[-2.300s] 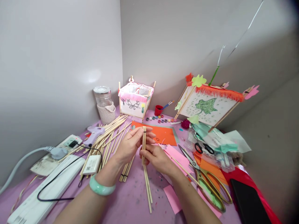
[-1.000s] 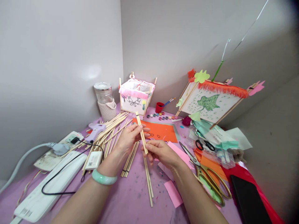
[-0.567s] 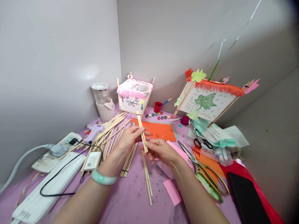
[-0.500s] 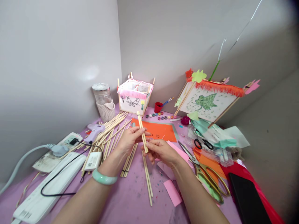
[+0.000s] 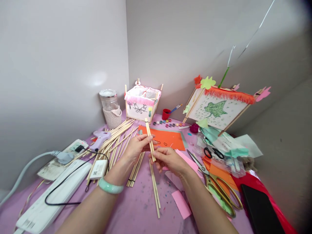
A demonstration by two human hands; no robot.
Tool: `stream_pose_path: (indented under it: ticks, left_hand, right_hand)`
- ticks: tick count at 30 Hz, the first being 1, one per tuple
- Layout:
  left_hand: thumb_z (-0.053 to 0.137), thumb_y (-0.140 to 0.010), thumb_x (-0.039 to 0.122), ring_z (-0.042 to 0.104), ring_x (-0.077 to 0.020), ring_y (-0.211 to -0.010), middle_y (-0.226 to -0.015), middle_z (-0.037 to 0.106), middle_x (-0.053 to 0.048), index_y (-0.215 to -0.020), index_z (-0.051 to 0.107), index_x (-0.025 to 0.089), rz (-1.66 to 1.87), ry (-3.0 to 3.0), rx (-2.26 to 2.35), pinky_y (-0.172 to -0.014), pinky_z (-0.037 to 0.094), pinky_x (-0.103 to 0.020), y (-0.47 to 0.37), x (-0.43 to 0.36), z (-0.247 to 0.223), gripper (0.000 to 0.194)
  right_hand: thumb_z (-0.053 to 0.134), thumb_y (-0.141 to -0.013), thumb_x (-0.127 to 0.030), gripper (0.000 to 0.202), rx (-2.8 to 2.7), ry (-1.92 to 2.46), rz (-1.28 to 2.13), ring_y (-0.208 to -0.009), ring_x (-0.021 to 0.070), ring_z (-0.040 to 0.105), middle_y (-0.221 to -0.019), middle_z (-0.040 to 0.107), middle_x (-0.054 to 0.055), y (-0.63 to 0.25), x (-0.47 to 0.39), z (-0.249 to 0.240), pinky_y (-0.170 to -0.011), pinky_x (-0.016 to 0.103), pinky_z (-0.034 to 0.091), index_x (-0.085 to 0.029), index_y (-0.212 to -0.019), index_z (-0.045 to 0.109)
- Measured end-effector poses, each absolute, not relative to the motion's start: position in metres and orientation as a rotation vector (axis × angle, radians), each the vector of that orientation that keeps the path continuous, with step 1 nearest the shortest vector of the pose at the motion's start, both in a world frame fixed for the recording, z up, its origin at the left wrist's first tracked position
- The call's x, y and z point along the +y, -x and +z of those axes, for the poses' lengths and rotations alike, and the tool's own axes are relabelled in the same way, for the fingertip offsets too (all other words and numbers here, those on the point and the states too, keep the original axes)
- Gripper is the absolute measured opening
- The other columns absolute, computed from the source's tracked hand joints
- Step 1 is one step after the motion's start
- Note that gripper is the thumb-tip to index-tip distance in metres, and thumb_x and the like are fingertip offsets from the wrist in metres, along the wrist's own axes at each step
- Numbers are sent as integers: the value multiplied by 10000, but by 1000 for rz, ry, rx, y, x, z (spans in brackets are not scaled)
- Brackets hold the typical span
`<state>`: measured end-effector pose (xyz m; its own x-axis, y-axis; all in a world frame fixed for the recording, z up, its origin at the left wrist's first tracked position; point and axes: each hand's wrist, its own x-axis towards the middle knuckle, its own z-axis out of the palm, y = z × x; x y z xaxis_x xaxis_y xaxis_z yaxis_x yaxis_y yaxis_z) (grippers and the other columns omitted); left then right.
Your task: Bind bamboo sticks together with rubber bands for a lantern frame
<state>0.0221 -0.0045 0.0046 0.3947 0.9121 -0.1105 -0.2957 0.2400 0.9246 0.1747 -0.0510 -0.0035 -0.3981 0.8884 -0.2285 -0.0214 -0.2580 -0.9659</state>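
Two pale wooden sticks (image 5: 149, 139), bound side by side by a thin dark band near their far end, are held tilted up over the table. My left hand (image 5: 138, 146) pinches them around the middle between thumb and fingers. At their near end, my right hand (image 5: 167, 159) grips them, its lower fingers curled beneath. Under my hands lie two loose sticks (image 5: 155, 191) and, to their left, a banded bundle of sticks (image 5: 135, 172). An orange sheet (image 5: 170, 138) with small dark rubber bands on it sits just beyond my fingers.
Many loose sticks (image 5: 117, 136), a purple glue gun (image 5: 100, 139) and a white power strip (image 5: 53, 198) are at left. Gold-handled scissors (image 5: 214, 183), black-handled scissors (image 5: 214, 152) and a black phone (image 5: 260, 208) lie right. Two paper lanterns (image 5: 140, 110) (image 5: 219, 109) stand at the back.
The view has shifted slightly, so everything sits a little lower and to the right. Both hands keep hold of the banded sticks, with hardly any change in grip.
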Motion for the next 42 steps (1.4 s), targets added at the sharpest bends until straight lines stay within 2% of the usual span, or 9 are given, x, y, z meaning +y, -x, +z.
stream_pose_path:
  ticks: [3,8,11,14,20,30,34,38,42]
  left_hand:
    - [682,-733,375,634,-158,-582,-707,691,-84,-881,643,98,947,-995,763,-603,493,-285,-22,-4,3,317]
    - [667,-748,370,643,-167,-613,-712,694,-89,-869,633,99,932,-998,728,-626,494,-291,-22,-4,3,298]
    - [663,-753,363,648,-168,-619,-718,696,-92,-869,632,98,926,-1000,728,-632,498,-294,-22,-5,4,291]
    - [678,-741,347,652,-166,-623,-753,702,-89,-880,632,105,927,-984,755,-634,503,-296,-23,-5,3,282]
    - [687,-732,351,647,-160,-617,-743,700,-83,-880,641,107,919,-992,783,-633,508,-297,-25,-2,-4,289]
    - [673,-740,362,647,-162,-628,-724,690,-76,-778,637,111,920,-1065,779,-661,515,-310,-24,-2,-4,256]
    - [685,-728,362,642,-156,-620,-726,691,-74,-788,643,115,921,-1049,764,-644,509,-298,-22,-1,-6,258]
    - [709,-703,366,639,-154,-603,-728,693,-79,-780,649,109,930,-983,790,-625,507,-294,-23,0,-7,275]
    - [712,-702,358,643,-157,-608,-722,691,-66,-870,658,111,941,-958,785,-618,503,-289,-23,0,-5,304]
  right_hand:
    - [613,-776,-485,363,-1332,1124,1720,-400,63,495,-550,582,-10,-174,-51,-3,-417,181,381,-122,-782,635]
    - [631,-765,-452,320,-1369,1137,1649,-407,55,489,-606,617,-1,-175,-49,-4,-419,180,366,-134,-797,635]
    - [620,-773,-452,325,-1411,1170,1635,-402,59,489,-548,598,-7,-176,-49,-5,-418,178,357,-127,-770,643]
    - [598,-784,-472,362,-1441,1237,1627,-405,74,507,-480,566,-9,-176,-49,-5,-426,182,375,-117,-740,654]
    - [609,-759,-491,370,-1421,1246,1641,-423,74,517,-565,599,0,-175,-47,-11,-432,193,423,-123,-732,640]
    - [609,-751,-518,411,-1437,1280,1638,-404,78,518,-494,586,-3,-173,-47,-12,-420,185,402,-111,-739,659]
    - [598,-749,-545,453,-1410,1229,1721,-432,101,558,-528,621,30,-174,-48,-12,-424,194,415,-97,-752,666]
    - [625,-742,-515,412,-1383,1145,1768,-422,89,548,-553,627,24,-176,-46,-15,-426,187,410,-105,-762,656]
    - [645,-735,-488,383,-1343,1134,1733,-408,80,527,-507,595,6,-176,-45,-18,-424,180,391,-105,-728,646]
